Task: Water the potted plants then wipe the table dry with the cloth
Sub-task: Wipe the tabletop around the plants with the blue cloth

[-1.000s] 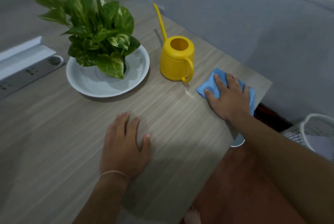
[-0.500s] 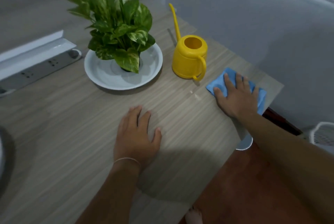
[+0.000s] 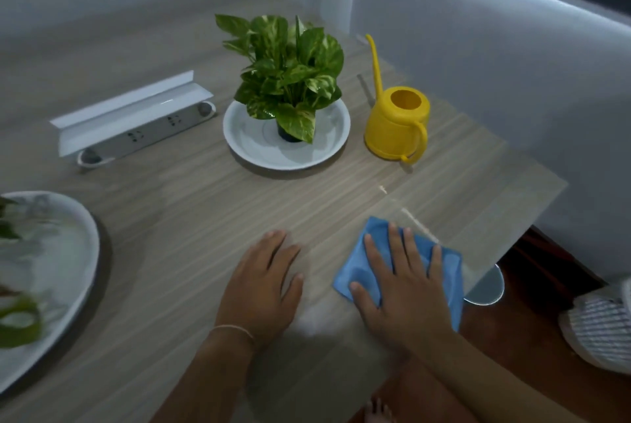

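Note:
A blue cloth (image 3: 450,269) lies flat on the wooden table (image 3: 191,204) near its right front edge. My right hand (image 3: 401,289) presses down on it with straight, spread fingers. My left hand (image 3: 264,282) rests flat on the bare table just left of the cloth. A green potted plant (image 3: 290,71) stands in a white saucer (image 3: 249,139) at the table's middle back. The yellow watering can (image 3: 394,122) stands upright to its right, spout pointing away. A wet streak (image 3: 415,221) glistens on the table just beyond the cloth.
A second white saucer (image 3: 68,252) with blurred leaves sits at the left edge. A white power strip with a raised lid (image 3: 133,119) lies at the back left. White walls close the back and right. A white basket (image 3: 601,323) stands on the floor at right.
My right hand has slid the cloth toward me and leftward, away from the watering can. The view has swung left, bringing in the second saucer. My left hand stayed flat on the table.

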Demonstrator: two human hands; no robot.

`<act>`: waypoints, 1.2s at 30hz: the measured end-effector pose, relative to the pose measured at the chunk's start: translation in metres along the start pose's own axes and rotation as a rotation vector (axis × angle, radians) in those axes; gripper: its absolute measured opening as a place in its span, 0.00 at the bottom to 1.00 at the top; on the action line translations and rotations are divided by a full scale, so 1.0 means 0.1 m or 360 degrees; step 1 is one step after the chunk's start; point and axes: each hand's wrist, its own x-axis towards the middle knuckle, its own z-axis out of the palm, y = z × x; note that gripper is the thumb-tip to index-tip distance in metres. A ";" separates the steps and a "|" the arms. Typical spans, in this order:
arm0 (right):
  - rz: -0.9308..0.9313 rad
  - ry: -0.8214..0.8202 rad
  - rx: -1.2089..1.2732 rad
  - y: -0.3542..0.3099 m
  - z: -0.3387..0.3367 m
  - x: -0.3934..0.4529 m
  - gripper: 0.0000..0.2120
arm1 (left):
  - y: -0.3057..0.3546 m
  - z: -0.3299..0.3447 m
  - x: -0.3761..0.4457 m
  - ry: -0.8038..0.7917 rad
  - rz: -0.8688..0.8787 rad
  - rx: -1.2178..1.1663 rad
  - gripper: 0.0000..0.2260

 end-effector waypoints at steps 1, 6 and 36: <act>-0.0023 0.0004 0.0003 -0.03 0.00 0.04 0.37 | -0.06 -0.03 -0.03 0.0017 -0.0012 0.0013 0.21; -0.0185 -0.0016 0.0041 -0.09 -0.02 0.56 0.37 | -0.06 -0.04 -0.07 0.0185 -0.0081 -0.0022 0.19; -0.0625 0.0045 0.0043 -1.03 -0.03 -0.28 0.38 | -0.39 -0.39 -0.56 0.0394 -0.0531 0.0081 0.17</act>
